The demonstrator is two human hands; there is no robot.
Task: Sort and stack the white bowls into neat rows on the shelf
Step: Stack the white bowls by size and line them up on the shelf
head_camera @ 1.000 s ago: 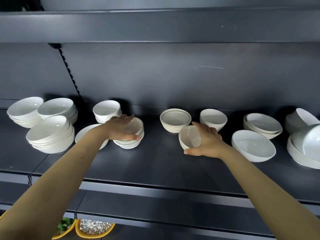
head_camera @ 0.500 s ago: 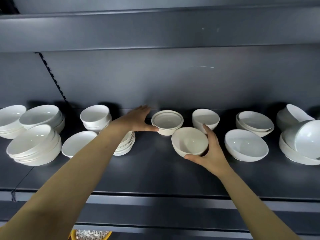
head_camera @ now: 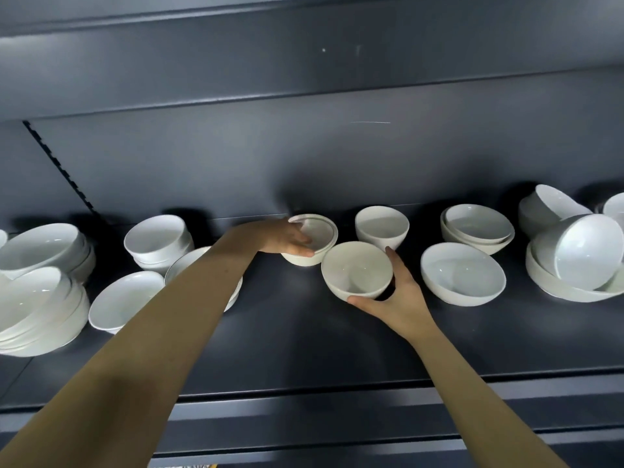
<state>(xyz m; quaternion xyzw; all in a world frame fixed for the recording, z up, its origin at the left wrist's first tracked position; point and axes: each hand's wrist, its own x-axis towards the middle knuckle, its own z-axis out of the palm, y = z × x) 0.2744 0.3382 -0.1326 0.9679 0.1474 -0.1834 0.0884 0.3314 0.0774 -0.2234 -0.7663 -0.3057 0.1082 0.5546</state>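
White bowls stand along a dark shelf (head_camera: 304, 349). My left hand (head_camera: 287, 238) grips the near rim of a ringed cream bowl (head_camera: 320, 234) at the back centre, fingers inside it. My right hand (head_camera: 395, 298) holds a small white bowl (head_camera: 356, 268) from its right and underside, tilted toward me, just in front of the ringed bowl. Another small bowl (head_camera: 381, 226) stands behind on the right. A stack of small bowls (head_camera: 157, 239) stands left of my forearm, and a second stack (head_camera: 189, 268) is mostly hidden under my forearm.
Wide bowl stacks (head_camera: 40, 309) crowd the left end, with a single shallow bowl (head_camera: 125, 300) beside them. To the right are a wide bowl (head_camera: 462, 278), a shallow stack (head_camera: 477, 228) and tilted bowls (head_camera: 580, 255). An upper shelf (head_camera: 304, 65) hangs overhead. The shelf's front edge (head_camera: 337, 393) is near.
My left hand moved right from the stack of small bowls onto the ringed cream bowl and took its rim. My right hand has lifted and tilted its small bowl.
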